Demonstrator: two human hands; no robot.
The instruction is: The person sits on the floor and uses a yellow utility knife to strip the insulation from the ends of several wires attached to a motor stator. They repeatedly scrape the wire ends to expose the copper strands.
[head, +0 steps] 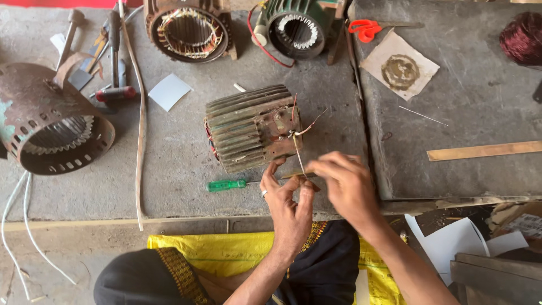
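Note:
A finned grey motor housing [248,127] lies on its side on the concrete slab, thin copper and pale lead wires [298,131] sticking out of its terminal side. My left hand [288,206], a ring on one finger, pinches a thin pale wire sleeve [300,162] that runs up to those leads. My right hand [345,183] closes on the same strand just right of the left fingers. Both hands sit just in front of the housing. A green-handled screwdriver [227,184] lies beside my left hand.
Two stators with windings [189,31] [296,25] stand at the back, a rusty perforated housing [53,121] at the left with hammers [116,62]. Orange scissors [364,28], a stained paper [400,70], a copper wire spool [522,36] and a wooden strip [485,151] lie on the right.

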